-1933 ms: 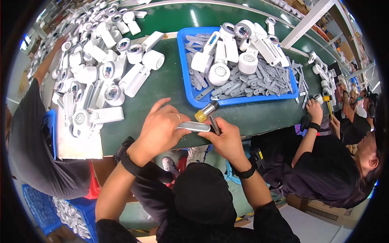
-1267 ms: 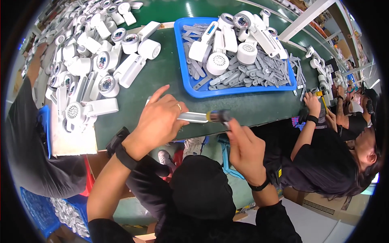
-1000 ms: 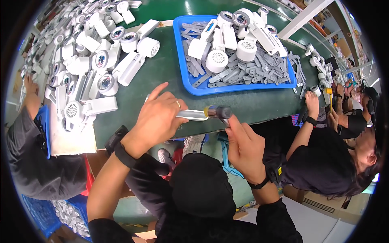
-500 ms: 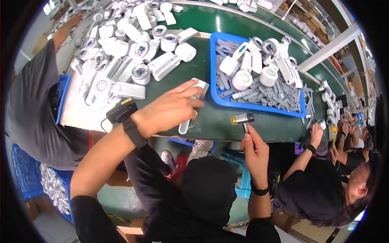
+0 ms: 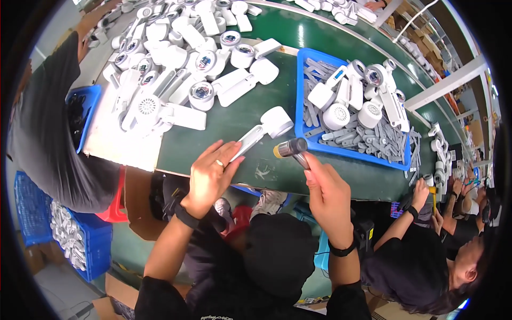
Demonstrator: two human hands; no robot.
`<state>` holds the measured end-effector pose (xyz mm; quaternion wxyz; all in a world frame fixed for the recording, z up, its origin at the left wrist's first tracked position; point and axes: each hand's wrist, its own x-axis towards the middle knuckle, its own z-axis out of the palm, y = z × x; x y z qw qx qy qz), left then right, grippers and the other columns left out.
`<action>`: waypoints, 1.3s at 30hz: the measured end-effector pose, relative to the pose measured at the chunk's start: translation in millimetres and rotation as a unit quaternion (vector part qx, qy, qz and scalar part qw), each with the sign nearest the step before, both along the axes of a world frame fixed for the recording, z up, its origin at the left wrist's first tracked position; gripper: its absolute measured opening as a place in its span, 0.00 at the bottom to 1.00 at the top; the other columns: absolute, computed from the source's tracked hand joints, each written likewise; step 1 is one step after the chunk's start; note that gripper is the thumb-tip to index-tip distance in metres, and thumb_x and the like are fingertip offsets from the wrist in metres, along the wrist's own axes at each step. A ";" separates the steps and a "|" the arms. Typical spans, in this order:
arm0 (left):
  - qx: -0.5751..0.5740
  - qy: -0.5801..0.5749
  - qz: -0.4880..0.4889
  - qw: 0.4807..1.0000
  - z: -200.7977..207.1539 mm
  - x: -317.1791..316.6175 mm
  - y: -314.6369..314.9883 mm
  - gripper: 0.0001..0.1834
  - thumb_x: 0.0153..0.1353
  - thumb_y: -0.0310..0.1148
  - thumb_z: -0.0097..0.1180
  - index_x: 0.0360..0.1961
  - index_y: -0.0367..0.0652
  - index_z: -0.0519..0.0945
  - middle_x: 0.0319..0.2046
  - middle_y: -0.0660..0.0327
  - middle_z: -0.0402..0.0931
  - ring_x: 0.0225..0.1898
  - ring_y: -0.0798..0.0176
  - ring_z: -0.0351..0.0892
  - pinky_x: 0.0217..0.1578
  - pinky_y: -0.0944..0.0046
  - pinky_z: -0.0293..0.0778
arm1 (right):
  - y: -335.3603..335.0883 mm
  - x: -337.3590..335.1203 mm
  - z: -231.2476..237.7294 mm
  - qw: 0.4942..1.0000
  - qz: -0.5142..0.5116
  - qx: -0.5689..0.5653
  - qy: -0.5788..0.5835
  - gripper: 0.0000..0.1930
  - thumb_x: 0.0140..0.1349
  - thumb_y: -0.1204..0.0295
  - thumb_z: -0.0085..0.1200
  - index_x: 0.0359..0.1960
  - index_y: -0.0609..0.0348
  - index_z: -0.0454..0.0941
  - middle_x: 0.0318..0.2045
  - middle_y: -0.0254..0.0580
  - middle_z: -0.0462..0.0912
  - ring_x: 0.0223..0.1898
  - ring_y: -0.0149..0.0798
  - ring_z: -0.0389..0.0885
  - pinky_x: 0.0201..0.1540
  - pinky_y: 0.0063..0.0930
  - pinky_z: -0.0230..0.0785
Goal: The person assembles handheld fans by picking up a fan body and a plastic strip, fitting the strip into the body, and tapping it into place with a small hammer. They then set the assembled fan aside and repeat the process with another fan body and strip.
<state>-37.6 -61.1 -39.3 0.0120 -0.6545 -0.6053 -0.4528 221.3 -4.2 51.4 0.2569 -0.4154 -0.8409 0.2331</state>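
Observation:
My left hand (image 5: 209, 173) grips the handle of a white handheld fan (image 5: 277, 122), fingers along its sides. The fan's round head points away from me to the right, over the green bench. In my right hand (image 5: 329, 194) is a small mallet (image 5: 291, 148) with a dark metal head and a yellowish face. The mallet's head is close below the fan head, apparently without touching it. Beside them stands a blue tray (image 5: 352, 158) with many grey plastic strips (image 5: 368, 140) and several white fans (image 5: 337, 115) lying on top.
White fan bodies (image 5: 200, 93) are heaped at the left and back of the bench (image 5: 242, 114). One person (image 5: 58, 122) stands at the left; another (image 5: 421, 256) works at the right, near a yellow-headed hammer (image 5: 432, 190). A blue crate (image 5: 98, 250) of white parts stands lower left.
My left hand has drawn back and turned, now holding the fan's handle with its head to the far right. The mallet has moved left, close to the fan.

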 end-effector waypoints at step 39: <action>-0.091 -0.137 0.132 0.978 3.9 14.8 28.3 0.12 0.49 0.31 0.78 0.34 0.41 0.87 0.32 0.59 0.84 0.42 0.52 0.82 0.67 0.49 0.65 | 14.5 -75.9 -11.4 0.978 0.043 0.123 -0.160 0.17 0.68 0.74 0.59 0.59 0.51 0.83 0.29 0.43 0.78 0.25 0.53 0.79 0.28 0.44 0.71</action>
